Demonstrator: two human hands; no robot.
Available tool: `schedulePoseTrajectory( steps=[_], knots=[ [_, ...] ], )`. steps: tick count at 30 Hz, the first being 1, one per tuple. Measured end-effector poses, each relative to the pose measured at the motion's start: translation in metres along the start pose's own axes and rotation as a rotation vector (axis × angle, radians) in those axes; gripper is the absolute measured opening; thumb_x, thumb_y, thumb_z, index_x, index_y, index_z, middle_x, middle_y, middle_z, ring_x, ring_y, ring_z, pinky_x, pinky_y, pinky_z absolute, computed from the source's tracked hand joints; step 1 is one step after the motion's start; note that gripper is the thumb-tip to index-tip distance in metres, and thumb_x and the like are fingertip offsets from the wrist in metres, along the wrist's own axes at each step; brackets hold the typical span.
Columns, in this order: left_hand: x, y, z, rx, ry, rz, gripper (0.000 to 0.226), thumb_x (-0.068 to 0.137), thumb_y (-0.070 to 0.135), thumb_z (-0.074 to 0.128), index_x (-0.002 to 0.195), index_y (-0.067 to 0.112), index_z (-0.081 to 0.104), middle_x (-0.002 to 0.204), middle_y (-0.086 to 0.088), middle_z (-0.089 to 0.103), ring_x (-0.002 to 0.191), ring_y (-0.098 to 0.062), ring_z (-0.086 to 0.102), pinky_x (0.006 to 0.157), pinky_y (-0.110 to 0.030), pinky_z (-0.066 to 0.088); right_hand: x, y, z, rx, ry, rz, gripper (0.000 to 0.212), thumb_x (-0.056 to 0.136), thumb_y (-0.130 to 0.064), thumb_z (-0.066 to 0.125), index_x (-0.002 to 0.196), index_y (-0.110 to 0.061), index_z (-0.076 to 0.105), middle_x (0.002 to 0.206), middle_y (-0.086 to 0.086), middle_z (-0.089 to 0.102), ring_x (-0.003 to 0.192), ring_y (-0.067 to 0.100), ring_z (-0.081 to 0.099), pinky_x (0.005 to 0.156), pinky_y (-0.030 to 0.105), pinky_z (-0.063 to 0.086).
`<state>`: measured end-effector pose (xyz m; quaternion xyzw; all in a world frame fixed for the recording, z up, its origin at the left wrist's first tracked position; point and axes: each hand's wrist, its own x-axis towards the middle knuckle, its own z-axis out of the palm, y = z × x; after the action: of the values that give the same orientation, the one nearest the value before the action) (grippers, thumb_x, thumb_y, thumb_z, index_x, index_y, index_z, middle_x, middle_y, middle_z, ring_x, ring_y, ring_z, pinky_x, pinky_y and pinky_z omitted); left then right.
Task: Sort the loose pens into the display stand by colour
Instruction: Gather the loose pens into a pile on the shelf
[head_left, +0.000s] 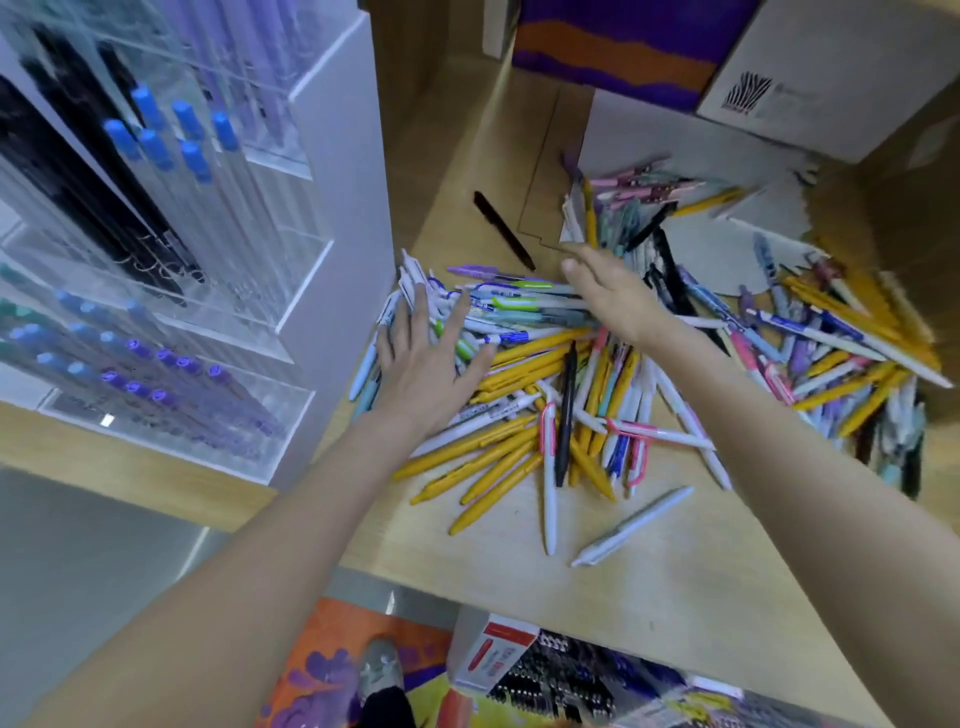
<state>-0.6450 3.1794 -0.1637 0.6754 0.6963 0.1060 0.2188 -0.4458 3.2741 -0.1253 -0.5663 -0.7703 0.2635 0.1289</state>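
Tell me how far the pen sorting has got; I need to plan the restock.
Done: the display stand already holds black, blue and purple pens. In hand: left hand and right hand spread open over the pile of loose pens, gripping none. Left: nearly all.

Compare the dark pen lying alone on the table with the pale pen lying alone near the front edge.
The dark pen is near-black; the pale pen is light grey-blue. The dark one lies beyond the pile, the pale one on the near side. Both rest flat on the wooden table, untouched by the hands.
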Motion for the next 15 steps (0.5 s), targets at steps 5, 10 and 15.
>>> schedulePoseTrajectory(
  steps=[5, 10, 15],
  knots=[
    [0.0, 0.026, -0.007, 0.078, 0.086, -0.015, 0.06, 0.094, 0.057, 0.023, 0.147, 0.038, 0.003, 0.156, -0.008, -0.012, 0.142, -0.026, -0.016, 0.112, -0.05, -0.009, 0.003, 0.054, -0.031, -0.08, 0.04, 0.008, 0.047, 0.101, -0.034, 0.036, 0.14, -0.009, 0.039, 0.144, 0.014, 0.039, 0.134, 0.03, 0.032, 0.109, 0.038, 0.024],
    [0.056, 0.047, -0.016, 0.121, 0.138, 0.051, 0.056, 0.096, 0.054, 0.023, 0.147, 0.037, 0.008, 0.157, -0.009, -0.005, 0.143, -0.03, -0.01, 0.114, -0.047, -0.003, 0.048, 0.084, -0.051, -0.179, 0.137, 0.107, 0.046, 0.098, -0.043, 0.036, 0.142, -0.03, 0.035, 0.153, 0.006, 0.022, 0.14, 0.035, 0.016, 0.113, 0.049, 0.016],
    [0.127, 0.057, -0.006, 0.148, -0.045, 0.14, 0.054, 0.095, 0.055, 0.021, 0.146, 0.039, 0.014, 0.157, 0.004, -0.003, 0.143, -0.032, -0.006, 0.114, -0.049, 0.005, 0.127, 0.1, -0.054, -0.313, 0.166, 0.208, 0.049, 0.098, -0.045, 0.033, 0.145, -0.031, 0.029, 0.154, 0.016, 0.013, 0.144, 0.029, 0.008, 0.114, 0.045, 0.004]
  ],
)
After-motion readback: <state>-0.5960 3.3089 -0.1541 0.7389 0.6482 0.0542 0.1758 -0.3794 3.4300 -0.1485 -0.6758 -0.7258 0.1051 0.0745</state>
